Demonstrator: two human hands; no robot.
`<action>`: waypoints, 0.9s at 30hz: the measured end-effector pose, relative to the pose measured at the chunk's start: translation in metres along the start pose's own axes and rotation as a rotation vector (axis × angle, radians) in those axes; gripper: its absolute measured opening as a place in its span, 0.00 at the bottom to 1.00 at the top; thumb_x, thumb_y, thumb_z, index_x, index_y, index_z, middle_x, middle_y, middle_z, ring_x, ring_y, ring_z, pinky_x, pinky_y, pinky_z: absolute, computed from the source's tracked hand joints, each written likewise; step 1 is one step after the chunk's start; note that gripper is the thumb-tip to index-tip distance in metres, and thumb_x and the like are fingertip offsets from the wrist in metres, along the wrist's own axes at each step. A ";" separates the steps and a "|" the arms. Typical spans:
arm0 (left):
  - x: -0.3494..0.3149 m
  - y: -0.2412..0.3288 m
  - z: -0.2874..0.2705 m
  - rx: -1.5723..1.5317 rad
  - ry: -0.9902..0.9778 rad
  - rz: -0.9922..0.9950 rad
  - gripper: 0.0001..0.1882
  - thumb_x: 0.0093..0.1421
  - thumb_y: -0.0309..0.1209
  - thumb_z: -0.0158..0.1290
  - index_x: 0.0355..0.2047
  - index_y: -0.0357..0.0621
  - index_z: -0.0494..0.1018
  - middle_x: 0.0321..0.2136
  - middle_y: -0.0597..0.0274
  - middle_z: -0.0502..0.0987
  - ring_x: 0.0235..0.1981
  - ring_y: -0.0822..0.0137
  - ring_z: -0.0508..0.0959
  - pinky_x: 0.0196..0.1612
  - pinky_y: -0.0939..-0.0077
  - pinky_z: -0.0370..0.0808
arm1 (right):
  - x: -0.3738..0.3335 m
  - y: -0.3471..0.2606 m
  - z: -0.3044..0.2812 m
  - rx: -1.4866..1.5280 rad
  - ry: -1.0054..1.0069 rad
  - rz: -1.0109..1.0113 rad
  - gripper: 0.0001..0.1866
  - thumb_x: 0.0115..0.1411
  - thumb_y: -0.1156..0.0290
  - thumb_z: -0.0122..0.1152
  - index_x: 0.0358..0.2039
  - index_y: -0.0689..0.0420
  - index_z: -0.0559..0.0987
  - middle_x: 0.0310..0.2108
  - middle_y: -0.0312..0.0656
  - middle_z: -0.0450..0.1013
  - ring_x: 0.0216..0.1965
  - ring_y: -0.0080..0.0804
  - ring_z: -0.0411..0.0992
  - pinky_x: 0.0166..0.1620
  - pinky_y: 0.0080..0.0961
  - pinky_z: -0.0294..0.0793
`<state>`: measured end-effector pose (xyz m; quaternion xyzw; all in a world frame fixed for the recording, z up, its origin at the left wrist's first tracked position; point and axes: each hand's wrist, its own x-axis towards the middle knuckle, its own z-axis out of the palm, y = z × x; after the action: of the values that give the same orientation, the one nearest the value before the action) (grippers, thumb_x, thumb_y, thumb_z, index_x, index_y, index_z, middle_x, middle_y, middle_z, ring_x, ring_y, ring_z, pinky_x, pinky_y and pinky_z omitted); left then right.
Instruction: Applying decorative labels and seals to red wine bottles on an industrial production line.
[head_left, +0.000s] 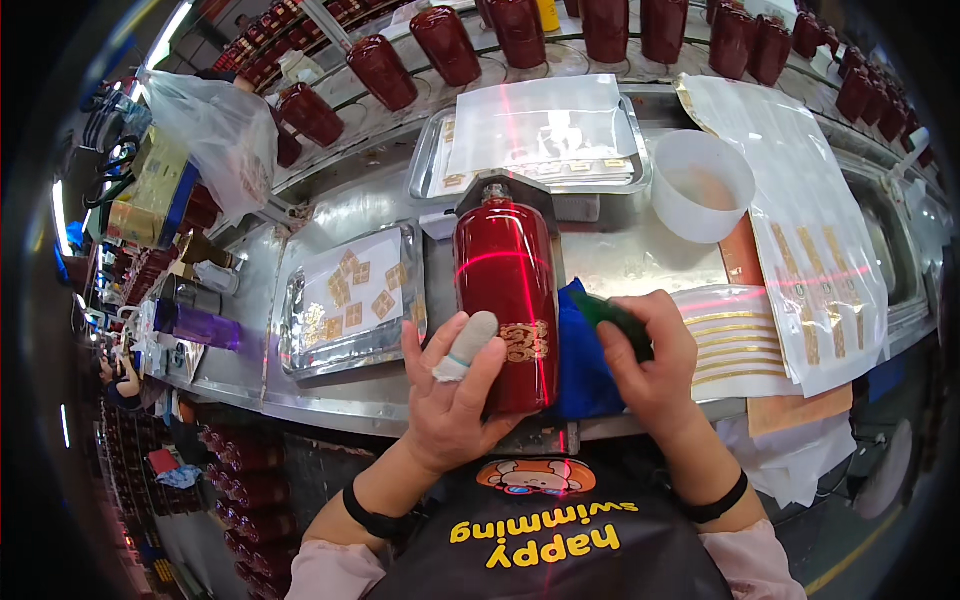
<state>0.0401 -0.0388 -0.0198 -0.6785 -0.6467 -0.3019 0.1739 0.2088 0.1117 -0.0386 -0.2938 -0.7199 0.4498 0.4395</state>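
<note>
A dark red glass bottle point(503, 290) lies tilted on a dark cradle point(545, 200), its neck pointing away from me. A gold ornament sticker point(524, 342) sits low on its side. My left hand point(455, 385) grips the bottle's lower left side, one finger wrapped in a white cover with a greenish band. To the right of the bottle, my right hand point(655, 355) pinches a flat green scraper-like piece point(615, 322), apart from the glass. A blue cloth point(582, 360) lies between the bottle and that hand.
At left, a metal tray point(355, 362) carries small gold stickers. Another tray point(425, 160) with sheets stands behind the bottle, beside a white tub point(703, 190). Sheets of gold strips point(735, 335) cover the right side. Red bottles point(445, 45) line a curved conveyor at the back.
</note>
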 end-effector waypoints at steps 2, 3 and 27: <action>-0.001 0.001 0.000 0.042 0.001 0.036 0.37 0.49 0.46 0.65 0.56 0.44 0.67 0.51 0.51 0.71 0.56 0.48 0.69 0.66 0.40 0.42 | 0.002 -0.004 -0.007 -0.237 -0.118 -0.508 0.19 0.43 0.76 0.69 0.39 0.55 0.78 0.29 0.39 0.70 0.31 0.35 0.69 0.36 0.33 0.65; -0.002 0.001 0.000 0.057 0.014 0.059 0.37 0.50 0.45 0.64 0.56 0.43 0.66 0.51 0.50 0.72 0.57 0.48 0.68 0.66 0.40 0.41 | 0.002 -0.007 -0.011 -0.234 -0.203 -0.597 0.23 0.38 0.76 0.70 0.39 0.51 0.79 0.30 0.37 0.69 0.33 0.36 0.67 0.37 0.35 0.62; -0.028 -0.016 -0.008 -0.057 0.007 -0.001 0.38 0.54 0.36 0.59 0.61 0.34 0.58 0.54 0.44 0.70 0.62 0.46 0.64 0.65 0.39 0.43 | 0.042 -0.064 0.004 -0.251 -0.313 -0.528 0.14 0.44 0.78 0.68 0.34 0.54 0.79 0.27 0.39 0.69 0.29 0.37 0.68 0.32 0.33 0.65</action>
<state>0.0234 -0.0633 -0.0338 -0.6817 -0.6376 -0.3227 0.1568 0.1852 0.1177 0.0339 -0.0763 -0.8797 0.2680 0.3853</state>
